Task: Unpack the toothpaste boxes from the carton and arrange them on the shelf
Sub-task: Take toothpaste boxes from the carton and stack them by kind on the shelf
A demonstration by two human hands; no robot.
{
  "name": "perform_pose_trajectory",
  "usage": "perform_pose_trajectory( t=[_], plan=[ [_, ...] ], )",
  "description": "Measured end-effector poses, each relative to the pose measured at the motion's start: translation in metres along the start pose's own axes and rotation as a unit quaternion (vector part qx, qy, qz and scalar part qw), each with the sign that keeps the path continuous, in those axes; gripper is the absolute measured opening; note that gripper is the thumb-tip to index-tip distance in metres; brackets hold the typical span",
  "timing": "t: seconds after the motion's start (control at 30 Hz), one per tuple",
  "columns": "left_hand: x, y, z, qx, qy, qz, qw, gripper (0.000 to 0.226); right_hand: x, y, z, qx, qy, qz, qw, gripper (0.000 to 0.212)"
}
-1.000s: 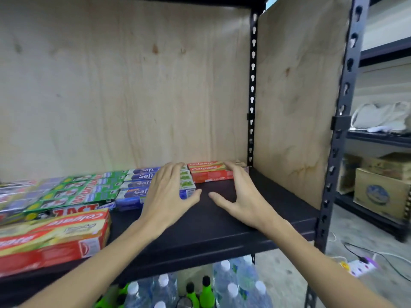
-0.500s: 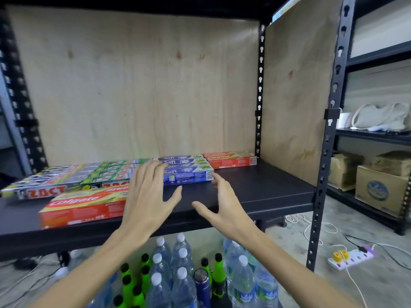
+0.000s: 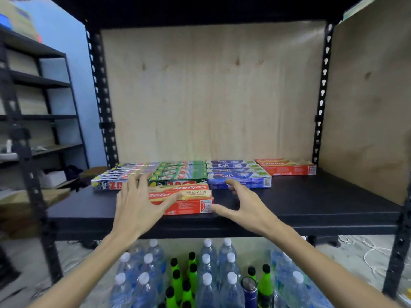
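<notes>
Toothpaste boxes lie flat in rows on the black shelf: silver Zact boxes, green boxes, blue Safi boxes and red Colgate boxes at the back right. A separate stack of red Colgate boxes lies nearer the front edge. My left hand is spread open over that stack's left end, fingers straight. My right hand hovers open just right of the stack, thumb near its right end. The carton is not in view.
Below the shelf stand several water bottles and green bottles. Plywood panels form the back and right walls of the bay. Another dark rack stands at the left. White cables lie on the floor at the right.
The view has pulled back and swung left. Both hands have left the back rows and moved left and toward the front, now on either side of the front Colgate stack.
</notes>
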State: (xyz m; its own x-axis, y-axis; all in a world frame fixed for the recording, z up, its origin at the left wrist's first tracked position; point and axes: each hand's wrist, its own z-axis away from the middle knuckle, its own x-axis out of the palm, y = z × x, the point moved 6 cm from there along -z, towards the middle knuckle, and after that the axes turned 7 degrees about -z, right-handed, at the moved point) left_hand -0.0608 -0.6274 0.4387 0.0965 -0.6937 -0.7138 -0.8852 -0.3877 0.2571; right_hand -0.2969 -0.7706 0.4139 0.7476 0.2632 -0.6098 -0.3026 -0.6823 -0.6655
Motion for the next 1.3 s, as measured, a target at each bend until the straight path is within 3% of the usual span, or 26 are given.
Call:
perform_pose_trajectory(
  t=[0.23,0.33,0.6,0.83,1.0,1.1,1.2,1.3],
  plan=[
    [0.006,-0.046,-0.006,-0.075,-0.111,0.15,0.98,0.116,0.025,-0.015,-0.026,0.001,-0.092,-0.065,0.994,0.097],
    [0.012,-0.053,-0.003,-0.063,-0.142,0.161,0.975,0.115,0.031,-0.018,-0.033,0.001,-0.104,-0.091,0.99,0.091],
    [0.016,-0.043,0.002,-0.045,-0.115,0.134,0.983,0.125,0.023,-0.02,-0.026,-0.033,-0.074,-0.076,0.994,0.071],
    [0.021,-0.009,0.009,0.033,-0.114,0.081,0.99,0.126,-0.008,-0.004,-0.006,-0.018,-0.057,-0.071,0.996,0.052],
    [0.026,0.038,0.014,0.13,-0.072,0.007,0.989,0.103,-0.044,0.018,0.01,-0.007,-0.061,-0.071,0.996,0.041],
    [0.026,0.076,0.02,0.231,-0.003,-0.061,0.971,0.079,-0.075,0.035,0.023,0.007,-0.053,-0.048,0.997,0.04],
    [0.035,0.114,0.023,0.296,0.025,-0.062,0.953,0.056,-0.116,0.06,0.037,0.021,-0.026,0.001,0.999,0.041],
    [0.05,0.16,0.023,0.335,0.024,-0.052,0.94,0.049,-0.155,0.09,0.051,0.055,-0.008,0.039,0.998,0.042]
  ],
)
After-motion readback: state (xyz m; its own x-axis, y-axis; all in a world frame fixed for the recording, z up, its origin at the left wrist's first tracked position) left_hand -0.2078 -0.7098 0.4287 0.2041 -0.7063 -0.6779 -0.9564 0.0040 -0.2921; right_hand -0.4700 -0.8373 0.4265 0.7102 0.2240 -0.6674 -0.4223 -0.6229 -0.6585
